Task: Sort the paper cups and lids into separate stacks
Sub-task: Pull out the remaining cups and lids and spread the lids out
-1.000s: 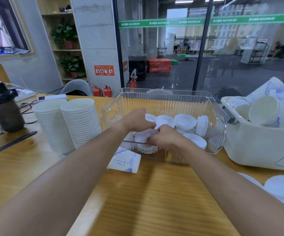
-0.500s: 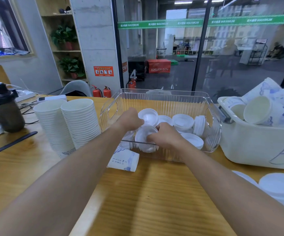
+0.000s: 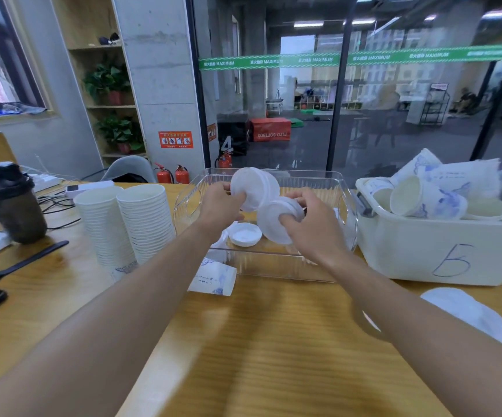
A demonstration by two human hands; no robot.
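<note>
Head view, both hands up over clear bin (image 3: 345,188). Left hand (image 3: 218,206) gripping small stack of white lids (image 3: 254,188) by the rim, fingers curled round the edge. Right hand (image 3: 312,227) gripping second lid stack (image 3: 276,222) the same way, thumb on the near face. Stacks nearly touching, tilted toward each other; probably about to be merged.

Handling, judged: thin plastic lids, very light, springy, slick on the flat faces. Easily deformed if squeezed across the face, so best held at the rim, thumb opposite fingers, stack kept square or top lids slide off. Nested lids likely cling a bit, may need a twist to seat.

One loose lid (image 3: 245,234) lying face up on bin floor below the hands. Two tall cup stacks (image 3: 126,221) standing left of bin on table (image 3: 273,356), touching side by side. One printed cup (image 3: 213,279) on its side just in front of bin. White tub (image 3: 424,254) at right full of mixed unsorted cups.

Hard to tell: lid count in either stack, rims blur together. Bin contents behind hands hidden. Flat white shape (image 3: 469,311) at right edge motion-blurred, maybe lids. Forearms smeared by blur.
</note>
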